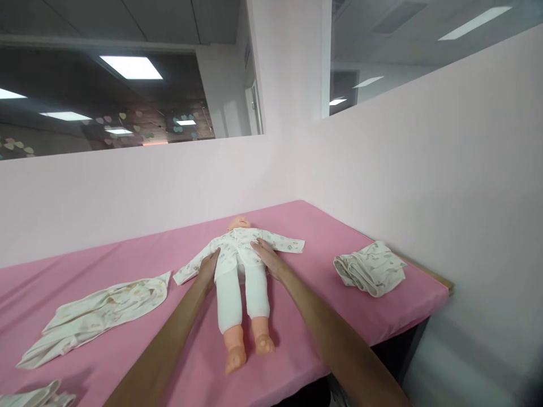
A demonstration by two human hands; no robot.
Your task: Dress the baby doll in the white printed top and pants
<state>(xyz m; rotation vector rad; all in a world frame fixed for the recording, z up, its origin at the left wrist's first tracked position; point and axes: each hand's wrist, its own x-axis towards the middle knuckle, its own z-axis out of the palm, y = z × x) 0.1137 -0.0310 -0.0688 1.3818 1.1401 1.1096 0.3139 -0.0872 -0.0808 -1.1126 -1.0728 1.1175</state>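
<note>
A baby doll (pixel 244 282) lies on its back on the pink table cover (pixel 322 237), head toward the far wall, bare feet toward me. It wears a white patterned top and white leggings. My left hand (pixel 209 265) rests flat on the doll's left side at the waist, on the edge of the top. My right hand (pixel 266 255) lies flat on the other side of the torso, fingers pointing toward the head. Both hands press on the cloth; whether the fingers pinch it is unclear.
A spread-out patterned garment (pixel 97 314) lies to the left. A folded patterned cloth (pixel 370 267) sits at the right, near the table's corner. Another cloth piece (pixel 38 395) shows at the bottom left. Pink partition walls enclose the table behind and to the right.
</note>
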